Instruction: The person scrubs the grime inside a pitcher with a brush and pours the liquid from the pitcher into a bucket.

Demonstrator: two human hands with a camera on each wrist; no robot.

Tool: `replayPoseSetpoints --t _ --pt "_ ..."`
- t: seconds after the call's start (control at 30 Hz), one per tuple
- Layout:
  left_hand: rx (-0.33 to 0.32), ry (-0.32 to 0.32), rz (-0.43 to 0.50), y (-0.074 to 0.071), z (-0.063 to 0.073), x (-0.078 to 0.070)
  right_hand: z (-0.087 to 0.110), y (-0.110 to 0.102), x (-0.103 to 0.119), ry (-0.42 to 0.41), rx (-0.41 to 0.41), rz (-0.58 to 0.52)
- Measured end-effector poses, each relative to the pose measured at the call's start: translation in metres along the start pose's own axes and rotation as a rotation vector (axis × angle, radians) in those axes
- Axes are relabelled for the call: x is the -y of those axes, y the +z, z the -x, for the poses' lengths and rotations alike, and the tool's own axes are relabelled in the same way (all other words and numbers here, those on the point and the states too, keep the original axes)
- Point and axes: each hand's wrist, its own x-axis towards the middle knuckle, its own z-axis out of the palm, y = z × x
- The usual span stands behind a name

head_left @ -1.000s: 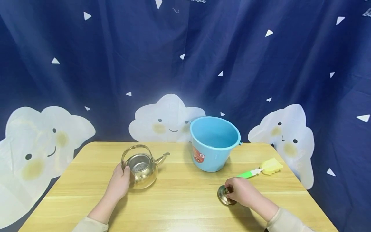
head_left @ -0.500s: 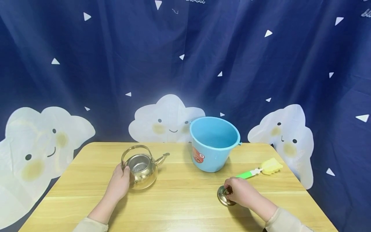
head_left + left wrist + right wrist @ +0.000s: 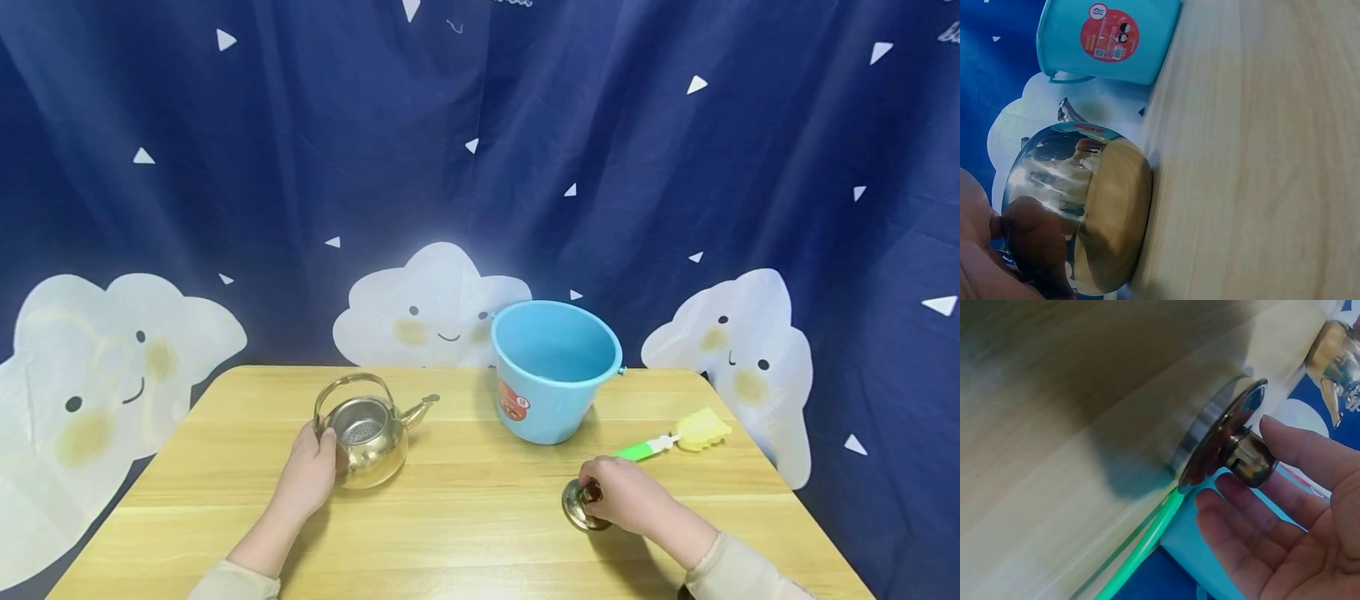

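Note:
A shiny gold metal teapot (image 3: 378,458) stands upright at the left of the table, its top uncovered and a perforated strainer visible inside. Its spout points right and its arched handle is raised. My left hand (image 3: 309,471) grips the near-left side at the foot of the handle, thumb uppermost; the other fingers are mostly hidden. On the right, my right hand (image 3: 626,497) is at the round metal lid (image 3: 573,505), holding its knob between thumb and fingers. In the right wrist view the lid (image 3: 1210,453) lies on the table, knob up, with the thumb touching the knob.
A light blue bucket (image 3: 547,408) with a red sticker stands at the back, right of centre. Just beyond my right hand lies a green-handled brush (image 3: 636,452) with a yellow sponge head (image 3: 701,430). A dark blue curtain (image 3: 480,167) hangs behind the wooden table (image 3: 465,517).

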Motion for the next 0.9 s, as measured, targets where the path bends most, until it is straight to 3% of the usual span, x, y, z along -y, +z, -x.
replayPoseSetpoints --t 0.57,0.9 --pt "0.001 -0.014 -0.02 0.0 0.0 -0.002 0.0 -0.021 0.008 0.006 -0.002 -0.006" --pt "0.011 -0.011 -0.014 0.0 0.001 -0.001 0.001 -0.03 0.01 -0.071 -0.053 0.028"
